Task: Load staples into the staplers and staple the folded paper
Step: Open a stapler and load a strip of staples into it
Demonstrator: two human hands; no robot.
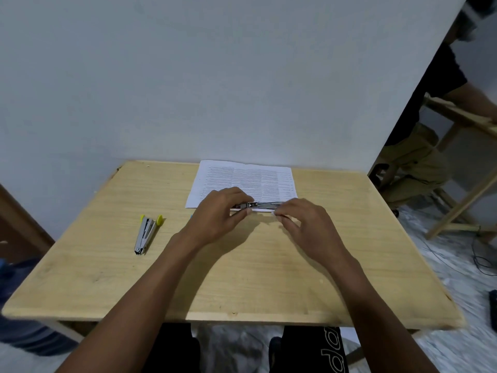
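Observation:
A metal stapler (265, 204) lies lengthwise between my two hands, over the near edge of a printed paper (243, 180) at the back middle of the wooden table (242, 278). My left hand (217, 214) grips the stapler's left end. My right hand (304, 222) pinches its right end, where something small and white shows under the fingertips. Whether that is the paper's edge or a staple strip, I cannot tell. A second stapler (146, 234) with yellow-green tips lies open on the table to the left, away from both hands.
The table stands against a pale wall. Another person sits at the right by a wooden frame (457, 168). Cables (481, 254) trail on the floor to the right. A blue container (16, 305) stands at the left.

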